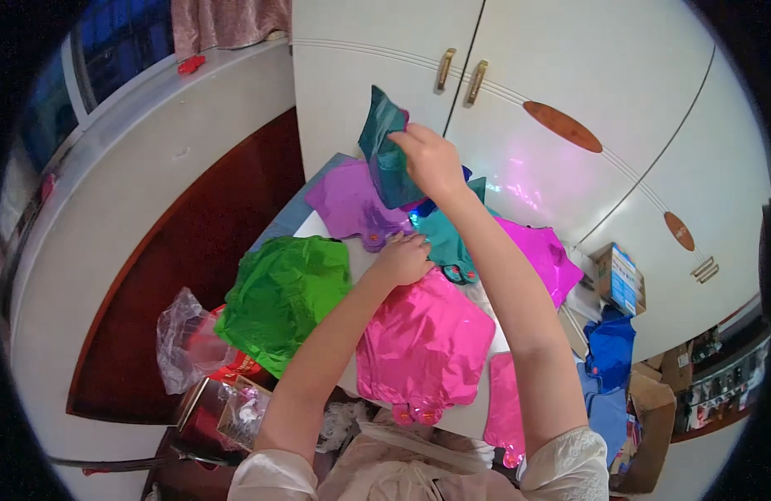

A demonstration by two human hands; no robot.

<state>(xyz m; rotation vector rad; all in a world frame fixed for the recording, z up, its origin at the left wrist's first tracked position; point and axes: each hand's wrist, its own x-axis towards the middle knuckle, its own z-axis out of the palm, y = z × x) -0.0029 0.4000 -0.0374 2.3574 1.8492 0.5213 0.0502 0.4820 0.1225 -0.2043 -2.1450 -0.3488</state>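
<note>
My right hand (431, 159) is raised over the table and grips a teal foil balloon (385, 150), which hangs flat and uninflated from my fingers. My left hand (402, 257) rests on the table, fingers curled, pressing on the top edge of a flat pink foil balloon (423, 346). A second teal balloon (444, 242) lies just right of that hand. A purple balloon (352, 200) lies beyond it, a crumpled green one (285, 292) to its left, and a magenta one (540, 255) to the right.
The small white table (335, 230) stands against white wardrobe doors (519, 108). A clear plastic bag (185, 338) and a shiny box (235, 409) sit at lower left. Blue balloons (611, 351) and cardboard boxes (619, 275) crowd the right.
</note>
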